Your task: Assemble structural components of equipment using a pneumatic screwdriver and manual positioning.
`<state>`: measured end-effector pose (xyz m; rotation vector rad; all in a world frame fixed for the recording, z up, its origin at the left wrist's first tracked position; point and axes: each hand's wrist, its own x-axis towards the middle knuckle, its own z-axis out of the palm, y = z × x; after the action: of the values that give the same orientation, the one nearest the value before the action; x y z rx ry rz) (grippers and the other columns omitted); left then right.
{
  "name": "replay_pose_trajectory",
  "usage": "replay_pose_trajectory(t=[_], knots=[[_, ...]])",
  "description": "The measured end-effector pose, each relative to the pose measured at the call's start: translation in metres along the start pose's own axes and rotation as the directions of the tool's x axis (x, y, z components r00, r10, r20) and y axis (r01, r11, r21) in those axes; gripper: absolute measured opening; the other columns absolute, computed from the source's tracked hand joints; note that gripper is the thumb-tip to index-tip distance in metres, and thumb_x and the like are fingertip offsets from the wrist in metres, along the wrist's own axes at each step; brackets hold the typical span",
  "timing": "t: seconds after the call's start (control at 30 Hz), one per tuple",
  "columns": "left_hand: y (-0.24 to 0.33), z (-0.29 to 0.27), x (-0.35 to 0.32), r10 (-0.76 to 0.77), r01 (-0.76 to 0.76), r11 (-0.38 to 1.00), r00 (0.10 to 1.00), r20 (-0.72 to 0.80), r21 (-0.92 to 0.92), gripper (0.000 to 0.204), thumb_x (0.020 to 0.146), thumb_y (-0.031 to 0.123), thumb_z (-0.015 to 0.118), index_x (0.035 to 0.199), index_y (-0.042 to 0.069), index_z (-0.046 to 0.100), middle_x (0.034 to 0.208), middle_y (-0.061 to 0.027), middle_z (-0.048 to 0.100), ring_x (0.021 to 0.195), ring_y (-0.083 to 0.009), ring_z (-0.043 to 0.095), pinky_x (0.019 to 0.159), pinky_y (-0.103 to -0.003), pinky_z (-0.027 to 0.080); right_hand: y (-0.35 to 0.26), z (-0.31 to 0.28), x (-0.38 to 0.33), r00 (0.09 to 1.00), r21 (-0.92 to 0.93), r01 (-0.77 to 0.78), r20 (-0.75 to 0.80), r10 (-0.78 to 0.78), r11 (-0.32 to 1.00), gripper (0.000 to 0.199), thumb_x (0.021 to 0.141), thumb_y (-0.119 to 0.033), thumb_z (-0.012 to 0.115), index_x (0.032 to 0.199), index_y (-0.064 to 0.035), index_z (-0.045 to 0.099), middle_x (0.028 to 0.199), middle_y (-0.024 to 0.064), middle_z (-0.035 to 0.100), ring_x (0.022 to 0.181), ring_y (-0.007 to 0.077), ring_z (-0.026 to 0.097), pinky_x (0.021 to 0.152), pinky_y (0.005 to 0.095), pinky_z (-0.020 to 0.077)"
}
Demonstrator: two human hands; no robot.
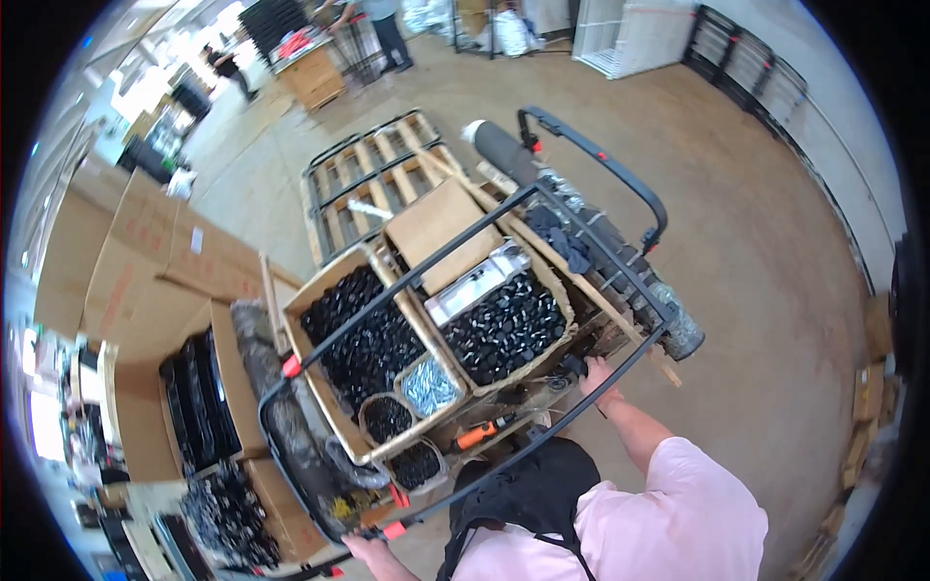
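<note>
Here my right hand [598, 373] is clamped on the black frame [542, 441], gripping the bar where it bends near a box corner, while my left hand [360, 549] is closed round the same bar down at the lower edge, just beside an orange clip [392, 531]. The frame is a long tubular loop; its long axis runs away from both hands, up and to the right, over the boxes [378, 339] of small black parts, toward a second curved frame [620, 169] beyond. So the bar between my hands lies crosswise to me, and the rest reaches forward from it. My right hand is nearer the far end; my left is closer to my body. Under the bar, between the hands, sit round tubs [387, 418] and an orange-handled tool [481, 431]. To the right of my right hand the floor [765, 320] is open concrete. To the left of my left hand, cartons [194, 387] stand close. Ahead, beyond the boxes, lies a pallet [373, 179].
</note>
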<state>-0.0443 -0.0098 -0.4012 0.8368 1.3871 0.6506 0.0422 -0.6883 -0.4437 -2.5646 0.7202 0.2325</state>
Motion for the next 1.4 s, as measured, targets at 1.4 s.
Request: replay_pose_trajectory(t=[1.4], knots=[[0.01, -0.01, -0.02, 0.108, -0.084, 0.909, 0.994, -0.035, 0.409, 0.054, 0.105, 0.037, 0.061, 0.128, -0.011, 0.055, 0.118, -0.019, 0.066, 0.097, -0.0292, 0.068, 0.083, -0.045, 0.059, -0.05, -0.216, 0.102, 0.777, -0.181, 0.233, -0.556, -0.295, 0.955, 0.029, 0.089, -0.02, 0.071, 0.113, -0.0039, 0.07, 0.107, 0.0168, 0.072, 0.102, 0.0365, 0.07, 0.091, 0.0473, 0.0541]])
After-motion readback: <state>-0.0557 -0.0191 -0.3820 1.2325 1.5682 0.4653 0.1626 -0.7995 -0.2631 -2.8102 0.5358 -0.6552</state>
